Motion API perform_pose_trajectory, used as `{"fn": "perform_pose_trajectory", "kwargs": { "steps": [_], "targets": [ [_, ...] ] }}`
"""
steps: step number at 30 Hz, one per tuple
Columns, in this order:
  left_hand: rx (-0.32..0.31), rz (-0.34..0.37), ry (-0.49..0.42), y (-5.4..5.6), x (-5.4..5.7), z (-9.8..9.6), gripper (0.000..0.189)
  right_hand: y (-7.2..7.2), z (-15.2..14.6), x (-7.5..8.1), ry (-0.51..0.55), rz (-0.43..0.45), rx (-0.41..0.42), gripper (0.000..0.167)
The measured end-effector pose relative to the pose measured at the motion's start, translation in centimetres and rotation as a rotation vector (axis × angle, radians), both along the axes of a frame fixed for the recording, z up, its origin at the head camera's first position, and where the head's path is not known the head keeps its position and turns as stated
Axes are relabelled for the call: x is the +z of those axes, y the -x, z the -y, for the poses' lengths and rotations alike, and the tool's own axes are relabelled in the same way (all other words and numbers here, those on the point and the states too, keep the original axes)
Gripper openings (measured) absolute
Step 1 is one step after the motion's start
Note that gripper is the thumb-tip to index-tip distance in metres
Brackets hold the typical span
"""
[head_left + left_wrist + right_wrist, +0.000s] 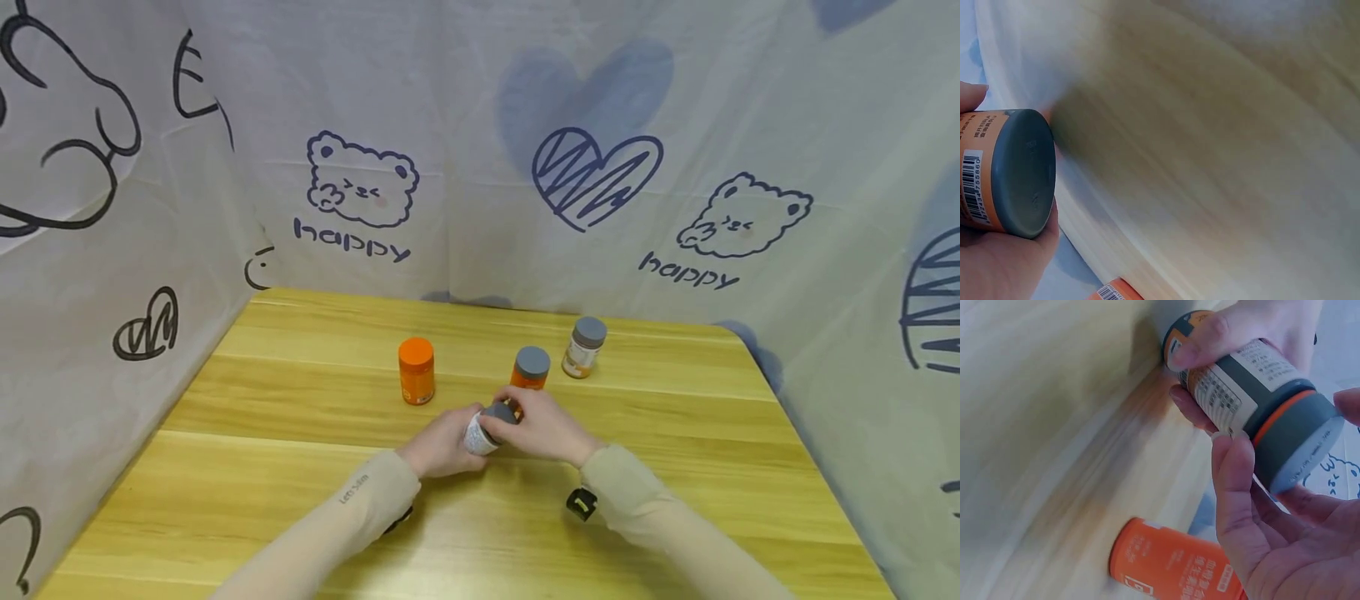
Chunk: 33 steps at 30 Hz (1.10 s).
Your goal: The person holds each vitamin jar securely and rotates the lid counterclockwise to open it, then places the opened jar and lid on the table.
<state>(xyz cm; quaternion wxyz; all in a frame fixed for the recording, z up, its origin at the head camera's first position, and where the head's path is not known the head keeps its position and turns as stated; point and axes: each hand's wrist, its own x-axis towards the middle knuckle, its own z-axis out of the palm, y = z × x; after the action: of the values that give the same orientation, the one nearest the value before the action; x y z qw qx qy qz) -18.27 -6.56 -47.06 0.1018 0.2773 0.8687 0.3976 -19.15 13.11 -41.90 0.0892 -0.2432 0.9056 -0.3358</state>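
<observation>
My left hand (446,446) grips a pill bottle (1229,394) with a dark grey body and a white and orange label, holding it tilted above the table. Fingers and thumb of my right hand (549,429) hold the bottle's grey cap (1302,439) from its sides. An orange ring shows between cap and body in the right wrist view. The left wrist view shows the bottle's dark base (1025,175) and a barcode on its label. Just beyond my right hand stands an orange bottle with a grey lid (532,363), partly hidden by that hand.
An all-orange bottle (416,372) stands to the left, beyond my left hand. Farther back on the right is a grey-lidded bottle (583,348) with a pale label. The wooden table (262,400) meets printed cloth walls (465,167) at the back and sides.
</observation>
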Motion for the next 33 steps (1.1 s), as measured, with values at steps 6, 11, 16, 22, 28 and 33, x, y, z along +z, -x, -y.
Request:
{"fn": "perform_pose_trajectory", "kwargs": {
  "steps": [6, 11, 16, 22, 28, 33],
  "targets": [
    [0.003, 0.016, 0.010, 0.01, -0.21, -0.08, 0.044, -0.22, 0.19, -0.52, 0.014, 0.020, -0.012, 0.033],
    [-0.003, 0.023, 0.013, -0.04, -0.17, -0.28, 0.043, -0.38, 0.07, -0.77, 0.025, 0.013, -0.022, 0.030],
    [-0.014, 0.019, 0.019, -0.10, 0.21, -0.25, 0.043, -0.26, 0.10, -0.78, 0.030, 0.003, -0.018, 0.029],
    [-0.009, 0.017, 0.026, 0.01, 0.03, -0.08, 0.043, -0.27, 0.05, -0.72, 0.033, 0.010, -0.002, 0.030],
    [-0.014, 0.015, 0.022, 0.14, -0.17, -0.03, 0.044, -0.23, -0.17, -0.87, 0.033, -0.069, 0.081, 0.031],
    [-0.022, 0.005, 0.020, 0.12, -0.03, -0.06, 0.043, -0.01, -0.43, -1.06, 0.034, -0.122, 0.143, 0.032]
  ]
}}
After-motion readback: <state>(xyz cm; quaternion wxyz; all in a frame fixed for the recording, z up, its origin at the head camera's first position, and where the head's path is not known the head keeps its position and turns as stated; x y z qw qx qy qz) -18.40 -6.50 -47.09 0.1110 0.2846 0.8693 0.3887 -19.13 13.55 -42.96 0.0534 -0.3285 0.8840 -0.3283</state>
